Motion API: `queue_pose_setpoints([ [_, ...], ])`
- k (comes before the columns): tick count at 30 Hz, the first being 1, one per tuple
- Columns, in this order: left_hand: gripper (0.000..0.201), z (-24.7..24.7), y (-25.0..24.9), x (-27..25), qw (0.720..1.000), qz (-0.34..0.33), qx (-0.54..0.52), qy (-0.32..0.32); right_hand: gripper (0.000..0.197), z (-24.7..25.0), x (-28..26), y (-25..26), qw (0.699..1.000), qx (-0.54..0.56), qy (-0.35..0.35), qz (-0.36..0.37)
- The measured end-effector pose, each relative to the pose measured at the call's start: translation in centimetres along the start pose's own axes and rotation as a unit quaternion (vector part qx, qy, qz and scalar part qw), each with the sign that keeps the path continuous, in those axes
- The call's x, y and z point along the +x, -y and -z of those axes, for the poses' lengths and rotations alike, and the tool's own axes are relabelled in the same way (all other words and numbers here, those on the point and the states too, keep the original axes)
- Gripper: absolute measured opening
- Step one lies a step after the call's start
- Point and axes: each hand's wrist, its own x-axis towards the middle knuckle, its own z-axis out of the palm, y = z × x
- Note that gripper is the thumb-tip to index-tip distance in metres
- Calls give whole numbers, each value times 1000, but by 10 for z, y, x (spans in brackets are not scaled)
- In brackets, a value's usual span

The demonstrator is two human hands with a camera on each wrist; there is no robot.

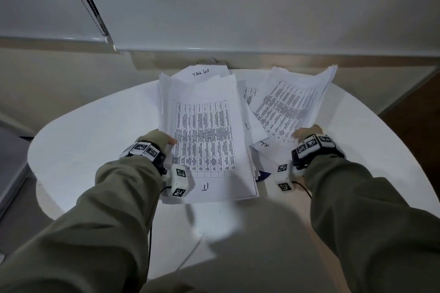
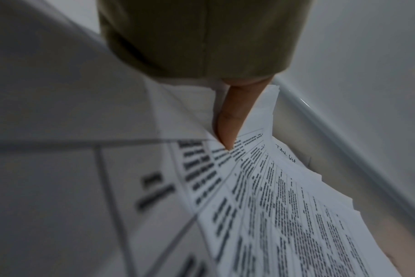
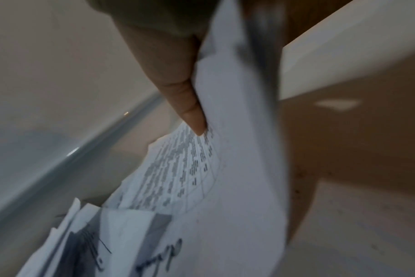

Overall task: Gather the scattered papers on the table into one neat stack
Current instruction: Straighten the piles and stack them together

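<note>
From my feed, left hand (image 1: 159,140) is pinching the left edge of the big paper stack (image 1: 207,135) mid white desk (image 1: 95,131). Right hand (image 1: 307,133) grips a lifted sheaf (image 1: 292,102) at the right; loose sheets (image 1: 252,131) lie between, a "Task list" page (image 1: 202,73) behind.

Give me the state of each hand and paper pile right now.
Left hand: grips the left edge of the big pile.
Big pile: flat on the table, edges uneven.
Right hand: holds a second bundle.
Second bundle: lifted, tilted, not yet merged.
Loose sheets: between the piles, askew.
</note>
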Motion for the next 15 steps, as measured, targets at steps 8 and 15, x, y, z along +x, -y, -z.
queue_pose_setpoints([
  [8,57,-8,1,-5,1000,-1,-3,12,44,41,-11,29,986,108,-130,4],
  [15,43,-12,11,-17,993,-36,113,-23,46,73,-61,56,965,103,-193,143],
])
